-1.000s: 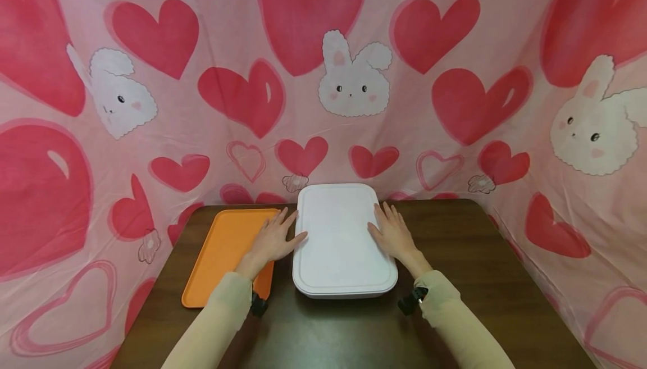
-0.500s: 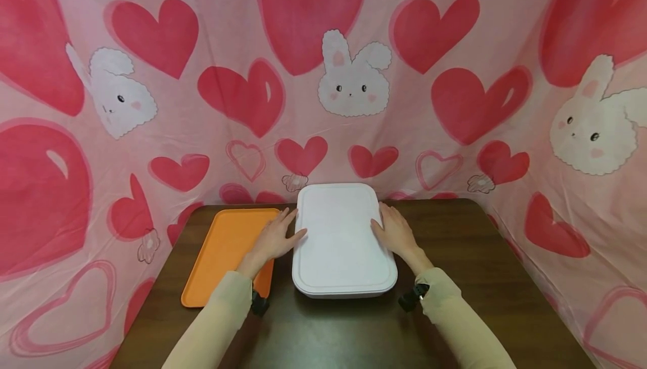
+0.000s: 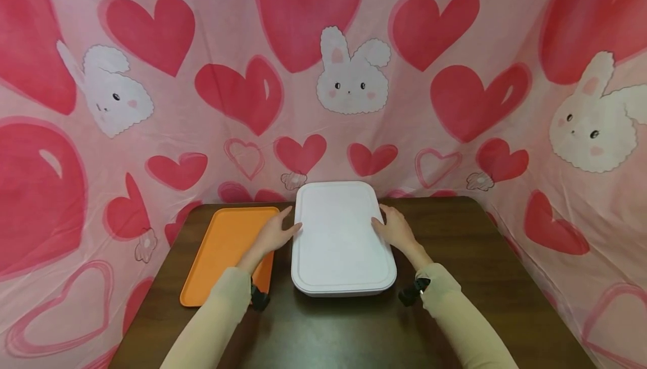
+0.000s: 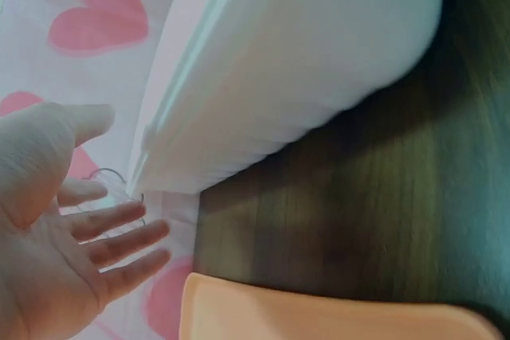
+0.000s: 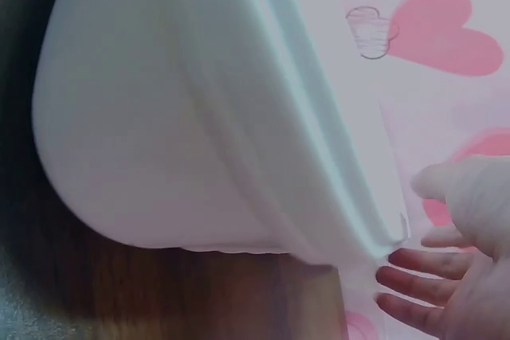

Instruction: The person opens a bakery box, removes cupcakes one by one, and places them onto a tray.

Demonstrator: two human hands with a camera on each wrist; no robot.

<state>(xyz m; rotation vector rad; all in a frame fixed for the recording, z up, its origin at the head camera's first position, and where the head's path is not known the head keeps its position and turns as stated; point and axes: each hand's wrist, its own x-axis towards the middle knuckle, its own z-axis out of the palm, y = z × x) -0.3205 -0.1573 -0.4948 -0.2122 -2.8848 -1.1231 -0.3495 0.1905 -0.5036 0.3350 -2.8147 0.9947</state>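
Observation:
A white plastic box with a flat white lid (image 3: 343,240) stands in the middle of the dark wooden table, its long sides running away from me. My left hand (image 3: 274,235) is at the box's left side, thumb tip overlapping the lid edge in the head view. In the left wrist view, the fingers (image 4: 119,244) are loosely extended, beside the ribbed side wall (image 4: 279,69). On the opposite side, my right hand (image 3: 396,228) has its thumb over the lid's edge. The right wrist view shows relaxed fingers (image 5: 422,264) with tips right at the lid's rim (image 5: 335,157).
An orange tray (image 3: 222,251) lies flat on the table, left of the box and partly under my left forearm. Behind the table (image 3: 455,279) hangs a pink cloth (image 3: 349,127) with hearts and rabbits. Dark wrist cameras sit at both cuffs.
My left fingers have drawn in and down along the box's side. The right fingers have slid off the lid top to its outer edge. Box and tray stay in place.

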